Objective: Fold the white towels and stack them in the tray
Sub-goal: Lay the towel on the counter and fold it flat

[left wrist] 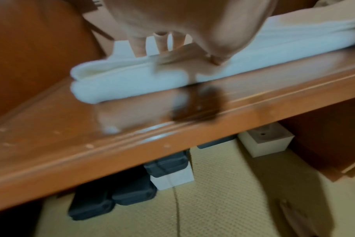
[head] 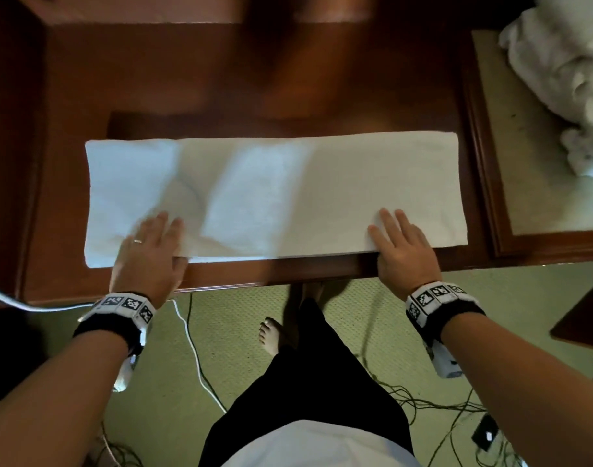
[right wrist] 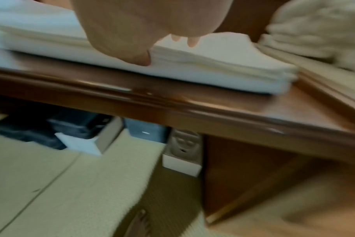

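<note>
Lying across the middle of the head view: one white towel (head: 322, 193), folded lengthwise into a long flat band on the brown wooden desk (head: 221, 79), near edge parallel to the desk front. Layered edges visible in both wrist views; surface smooth, one soft crease left of centre.

Left hand (head: 146, 254): flat on the lower left part of the band, fingers straight and slightly spread, thumb at the near edge. Nothing gripped. One ring on one finger.

Right hand (head: 402, 247): flat on the lower right part of the band, fingers straight, thumb tip against the near edge. Nothing gripped.

Upper right of the head view: one wooden-rimmed tray (head: 483, 183) just beside the band, holding a crumpled heap of white towels (head: 564, 72); count in the heap not discernible.

Bottom of frame: green carpet (head: 221, 332) with cables.
</note>
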A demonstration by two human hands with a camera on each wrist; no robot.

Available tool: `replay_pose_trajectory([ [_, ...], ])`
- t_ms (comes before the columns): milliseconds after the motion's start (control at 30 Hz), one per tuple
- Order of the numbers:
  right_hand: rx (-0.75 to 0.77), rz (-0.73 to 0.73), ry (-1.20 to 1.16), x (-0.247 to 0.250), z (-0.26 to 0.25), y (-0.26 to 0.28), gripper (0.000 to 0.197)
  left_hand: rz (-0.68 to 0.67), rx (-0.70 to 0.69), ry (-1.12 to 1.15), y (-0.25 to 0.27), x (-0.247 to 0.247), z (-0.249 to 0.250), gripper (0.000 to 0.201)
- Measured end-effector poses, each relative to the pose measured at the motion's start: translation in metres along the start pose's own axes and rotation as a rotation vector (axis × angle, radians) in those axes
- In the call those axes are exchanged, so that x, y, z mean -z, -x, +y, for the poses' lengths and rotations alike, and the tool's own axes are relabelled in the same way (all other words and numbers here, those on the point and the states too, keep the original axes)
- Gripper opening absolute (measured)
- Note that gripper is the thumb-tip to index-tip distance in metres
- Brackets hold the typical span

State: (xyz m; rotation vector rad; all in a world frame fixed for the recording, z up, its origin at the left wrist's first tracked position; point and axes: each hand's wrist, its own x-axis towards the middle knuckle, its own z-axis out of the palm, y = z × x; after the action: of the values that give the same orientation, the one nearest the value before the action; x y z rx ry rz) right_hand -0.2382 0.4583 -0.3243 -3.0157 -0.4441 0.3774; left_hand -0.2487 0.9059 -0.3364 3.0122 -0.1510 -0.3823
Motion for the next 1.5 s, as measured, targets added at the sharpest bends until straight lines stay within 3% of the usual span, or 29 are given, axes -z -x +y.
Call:
replay_pose_trajectory([
  [67, 0.115, 0.01, 0.009, -0.002, -0.027, -0.018, 0.058, 0.009, 0.044, -0.066, -0.003, 0.004, -0.022, 0.061],
  [200, 0.177, -0.037, -0.032, -0.008, -0.05, -0.036, 0.049, -0.025, 0.089, -0.161, 0.003, 0.011, -0.063, 0.066],
  [333, 0.261, -0.104, 0.006, -0.009, -0.049, -0.021, 0.051, -0.193, 0.191, -0.111, 0.023, 0.019, -0.068, 0.068],
  [433, 0.185, -0.065, -0.025, 0.003, -0.057, -0.026, 0.057, -0.16, 0.204, -0.079, 0.023, 0.029, -0.05, 0.055],
  [533, 0.041, -0.053, -0.044, 0.009, -0.073, -0.043, 0.061, -0.086, 0.164, 0.004, -0.004, 0.038, -0.014, 0.058],
  [667, -0.003, -0.185, 0.009, -0.008, -0.09, -0.055, 0.061, -0.139, -0.055, -0.039, -0.04, 0.021, 0.059, 0.068],
  [733, -0.023, -0.214, -0.002, -0.013, -0.088, -0.053, 0.061, -0.17, -0.084, -0.061, -0.042, 0.007, 0.059, 0.068],
  [933, -0.008, -0.27, 0.0, -0.007, -0.086, -0.054, 0.066, -0.16, 0.439, 0.043, -0.005, 0.006, -0.053, 0.065],
  [1000, -0.034, -0.226, -0.027, 0.001, -0.093, -0.061, 0.068, -0.162, 0.51, -0.016, -0.013, 0.017, -0.057, 0.066],
  [1100, -0.019, -0.086, -0.108, 0.012, -0.11, -0.082, 0.068, -0.097, 0.325, -0.015, -0.038, 0.024, -0.011, 0.067],
  [1167, 0.025, -0.055, -0.143, 0.013, -0.125, -0.101, 0.066, -0.106, 0.119, -0.006, -0.051, 0.02, 0.039, 0.068],
  [1233, 0.069, -0.049, -0.132, 0.005, -0.13, -0.115, 0.066, -0.135, 0.018, -0.033, -0.059, 0.006, 0.078, 0.069],
  [1300, 0.082, -0.072, -0.085, -0.002, -0.112, -0.117, 0.068, -0.153, 0.029, -0.033, -0.065, -0.005, 0.091, 0.067],
  [1400, 0.063, -0.068, -0.029, -0.012, -0.045, -0.1, 0.075, -0.137, 0.062, 0.01, -0.065, -0.015, 0.084, 0.072],
  [1500, -0.203, -0.09, -0.028, -0.007, 0.037, -0.071, 0.079, -0.143, 0.08, 0.007, -0.067, -0.015, 0.084, 0.075],
])
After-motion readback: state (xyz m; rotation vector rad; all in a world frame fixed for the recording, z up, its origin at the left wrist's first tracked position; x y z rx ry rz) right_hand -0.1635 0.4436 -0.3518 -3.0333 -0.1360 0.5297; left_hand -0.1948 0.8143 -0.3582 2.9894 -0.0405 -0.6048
